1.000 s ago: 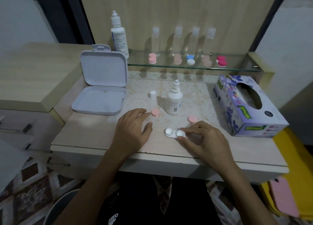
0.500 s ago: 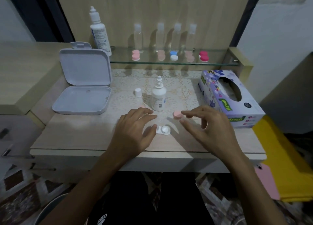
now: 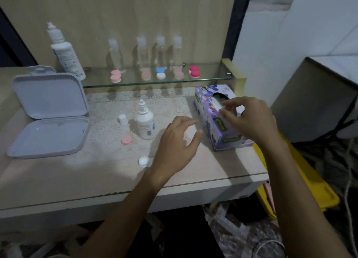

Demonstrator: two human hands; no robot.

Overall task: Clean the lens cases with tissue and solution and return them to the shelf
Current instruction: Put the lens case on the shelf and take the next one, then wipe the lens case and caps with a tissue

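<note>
My right hand (image 3: 249, 120) is over the tissue box (image 3: 219, 122), fingers pinching at the tissue in its slot. My left hand (image 3: 174, 149) hovers relaxed, holding nothing. The open white lens case (image 3: 143, 161) lies on the worktop (image 3: 77, 172) just beside my left wrist.

- Two hands: left (image 3: 175, 145), right (image 3: 249, 118).
- One tissue box (image 3: 217, 125).
- Four clear bottles (image 3: 142, 54) on the glass shelf (image 3: 209, 77).
- Five lens cases (image 3: 160, 73) on that shelf.
- One tall white bottle (image 3: 64, 54) at the shelf's left end.
- One small dropper bottle (image 3: 145, 123), with one white cap (image 3: 123, 119) beside it.
- One pink lid (image 3: 126, 140).
- One open white case (image 3: 143, 161) on the table.
- One open hinged box (image 3: 50, 112).
</note>
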